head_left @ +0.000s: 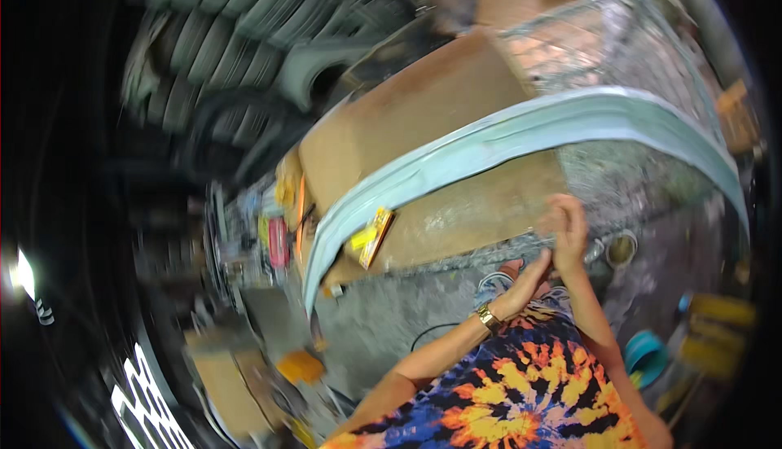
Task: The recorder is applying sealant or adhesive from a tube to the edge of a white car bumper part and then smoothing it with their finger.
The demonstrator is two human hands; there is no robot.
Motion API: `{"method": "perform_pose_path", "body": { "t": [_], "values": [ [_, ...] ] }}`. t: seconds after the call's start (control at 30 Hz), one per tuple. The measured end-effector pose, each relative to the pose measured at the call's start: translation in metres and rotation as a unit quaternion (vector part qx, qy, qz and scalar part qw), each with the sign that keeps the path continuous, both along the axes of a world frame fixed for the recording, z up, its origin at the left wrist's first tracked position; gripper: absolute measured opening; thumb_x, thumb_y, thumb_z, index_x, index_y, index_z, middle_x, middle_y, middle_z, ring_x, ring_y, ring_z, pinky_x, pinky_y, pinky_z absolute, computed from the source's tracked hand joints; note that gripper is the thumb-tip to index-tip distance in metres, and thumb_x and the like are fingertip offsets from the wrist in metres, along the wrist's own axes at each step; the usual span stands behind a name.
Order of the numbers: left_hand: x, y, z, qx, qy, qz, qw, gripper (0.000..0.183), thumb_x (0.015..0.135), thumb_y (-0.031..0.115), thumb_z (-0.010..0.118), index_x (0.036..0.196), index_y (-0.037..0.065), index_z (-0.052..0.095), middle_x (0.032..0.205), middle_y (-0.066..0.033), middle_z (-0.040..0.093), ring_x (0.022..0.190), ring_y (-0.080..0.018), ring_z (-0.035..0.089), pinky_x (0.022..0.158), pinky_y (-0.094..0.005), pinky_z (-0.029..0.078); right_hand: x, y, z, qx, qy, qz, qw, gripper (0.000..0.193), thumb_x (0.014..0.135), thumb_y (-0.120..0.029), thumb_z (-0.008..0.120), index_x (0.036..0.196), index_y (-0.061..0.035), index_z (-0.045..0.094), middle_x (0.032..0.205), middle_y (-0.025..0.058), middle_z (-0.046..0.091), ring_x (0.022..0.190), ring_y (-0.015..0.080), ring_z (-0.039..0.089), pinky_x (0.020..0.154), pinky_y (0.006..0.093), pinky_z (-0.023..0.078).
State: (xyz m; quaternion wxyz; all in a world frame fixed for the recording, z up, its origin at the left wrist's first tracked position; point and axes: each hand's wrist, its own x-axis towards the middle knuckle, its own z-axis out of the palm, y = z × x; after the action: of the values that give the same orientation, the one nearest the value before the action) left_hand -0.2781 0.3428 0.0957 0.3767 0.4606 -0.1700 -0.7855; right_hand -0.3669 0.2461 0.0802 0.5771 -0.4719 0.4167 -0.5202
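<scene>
My left hand, with a gold watch at the wrist, reaches in front of my body with its fingers stretched out. Its fingertips meet or overlap the lower part of my right hand. The right hand is raised, its fingers extended and blurred by motion; nothing shows in either hand. Beyond them, a long curved pale blue-green car bumper lies across a bench covered with brown cardboard. A yellow and orange box rests at the bumper's left inner edge.
A metal mesh frame extends at the far right. Rows of stacked grey car panels fill the back left. A round tin, a turquoise bucket and a yellow container stand at right. Cardboard lies lower left.
</scene>
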Motion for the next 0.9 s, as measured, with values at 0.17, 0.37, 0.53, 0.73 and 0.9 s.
{"method": "perform_pose_path", "body": {
  "t": [0.17,0.37,0.53,0.73,0.9],
  "values": [
    [0.037,0.051,0.032,-0.192,-0.119,-0.116,0.967,0.055,0.105,0.042,0.039,0.139,0.000,0.047,0.148,-0.0104,0.044,0.138,-0.0189,0.038,0.114,-0.0347,0.029,-0.063,0.024,-0.096,0.127,0.087,0.094,0.984,0.009,0.097,-0.013,0.057,0.096,-0.0049,0.059,0.080,0.0014,0.057,0.064,0.0074,0.053,0.058,0.0225,0.044],
    [0.171,0.104,-0.020,-0.168,-0.461,0.022,0.871,0.040,0.092,0.025,0.063,0.123,0.000,0.059,0.123,-0.0200,0.062,0.114,-0.0339,0.059,0.098,-0.0392,0.047,-0.107,0.038,-0.102,0.252,0.021,0.031,0.967,0.008,0.096,-0.012,0.057,0.099,-0.0048,0.058,0.083,0.0026,0.058,0.064,0.0069,0.052,0.058,0.0203,0.043],
    [0.341,0.157,-0.063,-0.169,-0.770,0.063,0.612,0.047,0.085,0.008,0.061,0.130,-0.002,0.052,0.131,-0.0242,0.054,0.122,-0.0405,0.050,0.105,-0.0460,0.039,-0.061,0.059,-0.079,0.270,0.056,0.128,0.953,0.008,0.094,-0.014,0.060,0.095,-0.0065,0.060,0.075,-0.0020,0.054,0.060,0.0051,0.049,0.052,0.0203,0.041],
    [0.417,0.163,-0.105,-0.163,-0.800,-0.058,0.574,0.081,0.072,0.041,0.081,0.132,-0.003,0.048,0.133,-0.0258,0.051,0.125,-0.0421,0.046,0.105,-0.0493,0.037,0.073,0.129,-0.038,0.206,0.116,0.238,0.942,0.014,0.093,-0.014,0.060,0.101,-0.0027,0.064,0.078,-0.0026,0.059,0.067,0.0064,0.052,0.058,0.0231,0.043],
    [0.403,0.174,-0.115,-0.144,-0.796,-0.164,0.565,0.074,0.064,0.053,0.081,0.108,0.000,0.055,0.110,-0.0212,0.056,0.105,-0.0419,0.052,0.089,-0.0575,0.037,0.082,0.187,-0.072,0.136,0.144,0.302,0.933,0.019,0.093,-0.019,0.060,0.099,-0.0011,0.064,0.085,0.0084,0.068,0.081,0.0189,0.066,0.072,0.0333,0.052]
  ]
}}
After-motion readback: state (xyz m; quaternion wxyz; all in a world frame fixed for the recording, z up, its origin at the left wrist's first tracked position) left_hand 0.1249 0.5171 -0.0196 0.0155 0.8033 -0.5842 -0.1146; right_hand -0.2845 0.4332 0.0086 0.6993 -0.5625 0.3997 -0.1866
